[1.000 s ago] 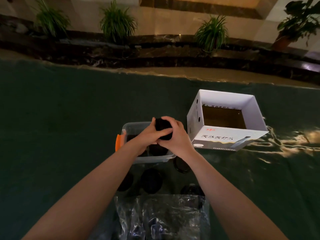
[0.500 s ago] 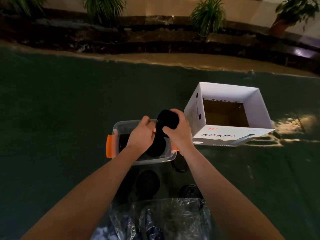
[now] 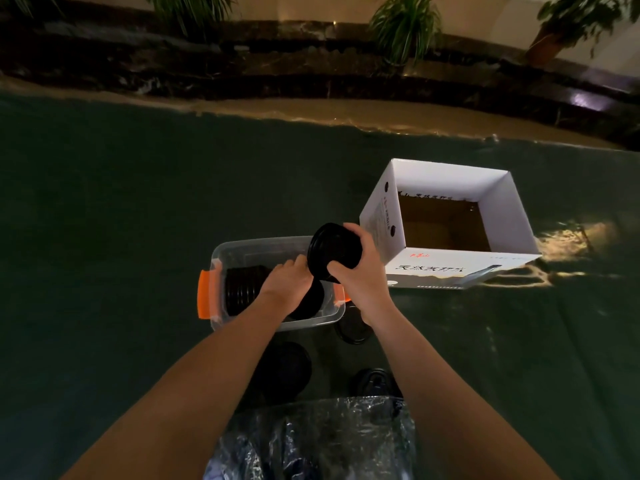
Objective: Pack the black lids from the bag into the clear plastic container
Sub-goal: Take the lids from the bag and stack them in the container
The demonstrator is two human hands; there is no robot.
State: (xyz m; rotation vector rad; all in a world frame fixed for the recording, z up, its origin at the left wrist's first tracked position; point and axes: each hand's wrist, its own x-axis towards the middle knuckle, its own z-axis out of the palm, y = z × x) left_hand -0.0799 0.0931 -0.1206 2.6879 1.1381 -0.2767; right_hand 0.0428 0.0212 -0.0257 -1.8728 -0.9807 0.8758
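Observation:
A clear plastic container (image 3: 263,245) with orange handles sits on the dark green cloth, and a row of black lids (image 3: 242,289) stands on edge inside it. My right hand (image 3: 360,271) grips a stack of black lids (image 3: 332,251), tilted on its side above the container's right end. My left hand (image 3: 287,282) reaches into the container and rests on the lids there, fingers touching the stack's lower rim. Loose black lids (image 3: 284,368) lie on the cloth between the container and the crinkled clear bag (image 3: 311,441) at the bottom.
An open white cardboard box (image 3: 450,268) with printed text stands just right of the container. More loose lids (image 3: 353,330) lie under my right wrist. Beyond the cloth run a tan floor, a dark stone ledge and potted plants (image 3: 405,26).
My hands have come apart: the right has lifted and tilted the lid stack rightward above the container, while the left has dropped into the container onto the lids there.

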